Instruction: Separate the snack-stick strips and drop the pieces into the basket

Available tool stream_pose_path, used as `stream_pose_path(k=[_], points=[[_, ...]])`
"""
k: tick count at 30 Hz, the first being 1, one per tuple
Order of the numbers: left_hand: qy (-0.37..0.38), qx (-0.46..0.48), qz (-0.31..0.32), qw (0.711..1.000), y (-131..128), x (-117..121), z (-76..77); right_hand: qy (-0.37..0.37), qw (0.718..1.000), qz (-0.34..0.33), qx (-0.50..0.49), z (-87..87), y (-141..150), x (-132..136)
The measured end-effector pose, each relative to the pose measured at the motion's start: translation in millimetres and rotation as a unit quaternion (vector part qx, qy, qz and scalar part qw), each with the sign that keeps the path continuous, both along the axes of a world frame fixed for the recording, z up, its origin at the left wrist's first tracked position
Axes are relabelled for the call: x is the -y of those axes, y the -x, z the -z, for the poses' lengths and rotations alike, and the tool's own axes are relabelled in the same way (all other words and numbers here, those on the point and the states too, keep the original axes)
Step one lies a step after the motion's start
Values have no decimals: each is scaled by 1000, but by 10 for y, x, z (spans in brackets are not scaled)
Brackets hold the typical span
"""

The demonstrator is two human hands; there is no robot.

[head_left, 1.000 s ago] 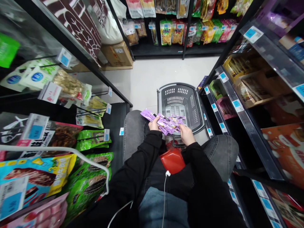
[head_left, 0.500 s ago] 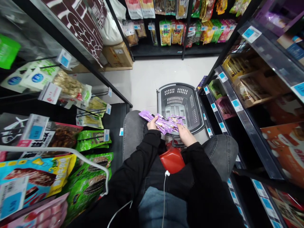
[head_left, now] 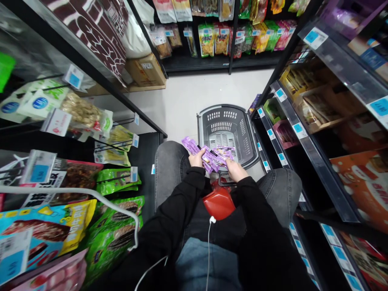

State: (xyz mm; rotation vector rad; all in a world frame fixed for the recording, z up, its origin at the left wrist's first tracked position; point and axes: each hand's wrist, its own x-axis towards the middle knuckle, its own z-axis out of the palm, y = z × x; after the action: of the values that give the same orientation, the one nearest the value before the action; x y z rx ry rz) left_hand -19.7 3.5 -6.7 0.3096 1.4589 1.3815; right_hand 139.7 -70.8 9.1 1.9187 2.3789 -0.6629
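A bunch of purple snack packets (head_left: 211,158) is held between my two hands, just over the near end of a grey shopping basket (head_left: 201,121). My left hand (head_left: 197,158) is closed round the left part of the bunch, its thumb on top. At the right end, my right hand (head_left: 236,170) grips the packets' edge with thumb and fingers; some of its fingers are hidden. The basket stands on the floor between my knees, and its slatted bottom shows beyond the packets. Below my hands, a shiny red thing (head_left: 218,203) lies at my lap.
Snack bags hang on the left rack, among them a green seed bag (head_left: 121,226), with a white cable (head_left: 115,207) in front. Shelves with price tags (head_left: 299,130) stand close on the right. A cardboard box (head_left: 146,70) and another snack rack (head_left: 197,66) are ahead.
The view has shifted slightly, so the shelves and basket appear a little further left. The packets fan out a bit differently, and both hands still grip them.
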Motion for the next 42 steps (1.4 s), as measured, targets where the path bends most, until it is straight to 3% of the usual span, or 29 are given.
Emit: stream_pose_path(k=[3, 7, 14, 20, 25, 29, 32, 35, 38, 42], points=[[14, 3, -19, 1000, 32, -32, -13, -1, 998, -3, -64, 41, -49, 11], [25, 39, -34, 998, 39, -42, -33, -53, 987, 49, -142, 103, -60, 17], [16, 84, -6, 996, -34, -11, -67, -133, 975, 117, -132, 134, 81, 6], [24, 118, 2, 993, -30, 1, -166, -148, 975, 123, -115, 124, 109, 22], [21, 158, 26, 987, -11, 1, -213, -100, 952, 166, -238, 112, 91, -22], [6, 165, 32, 986, 3, -15, -218, -69, 957, 116, -259, 115, -2, -43], [14, 161, 14, 987, 49, -60, -240, -70, 979, 56, -183, 156, -111, -11], [29, 171, 12, 985, 108, -102, -270, -73, 988, 52, -127, 185, -225, 36], [29, 125, 55, 990, 105, -75, -269, -119, 979, 72, -148, 179, -282, 50], [27, 43, 202, 978, -48, 94, -202, -169, 955, 169, -176, 164, -191, 20]])
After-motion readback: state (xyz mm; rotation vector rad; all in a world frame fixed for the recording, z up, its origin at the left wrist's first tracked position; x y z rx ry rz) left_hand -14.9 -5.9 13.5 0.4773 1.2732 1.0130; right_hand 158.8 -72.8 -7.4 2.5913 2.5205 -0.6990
